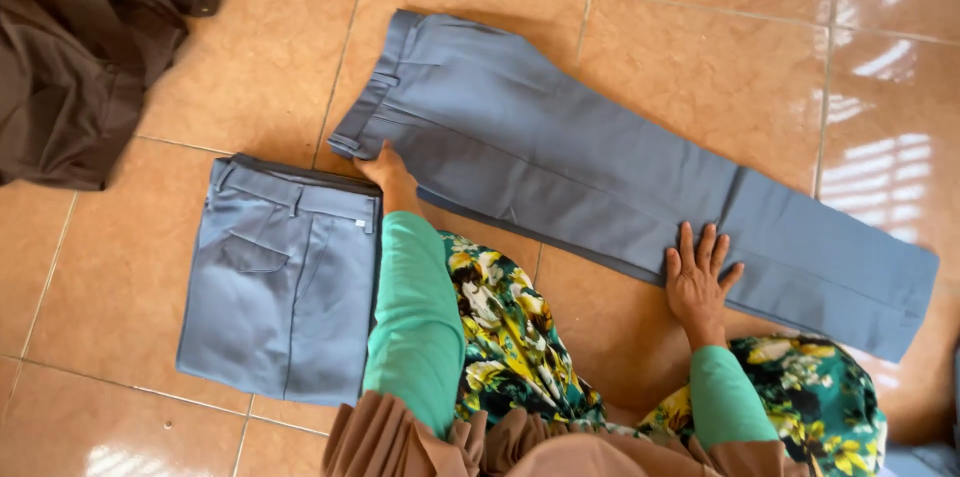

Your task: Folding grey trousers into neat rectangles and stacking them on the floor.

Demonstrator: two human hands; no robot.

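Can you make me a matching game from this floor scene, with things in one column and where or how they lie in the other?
1 long blue-grey trousers
2 folded blue-grey trousers
3 brown cloth
4 left hand

a crumpled, far left corner
b laid out flat at full length
c near the long trousers' waistband
d neat rectangle beside the green sleeve

Pairs: 1-b, 2-d, 3-a, 4-c

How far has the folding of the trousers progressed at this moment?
Done: one grey-blue pair of trousers lies folded into a neat rectangle on the orange tiled floor. In hand: a second grey-blue pair lies flat, legs together, with the left hand near its waistband and the right hand on its leg. Left: a crumpled brown cloth heap lies unfolded.
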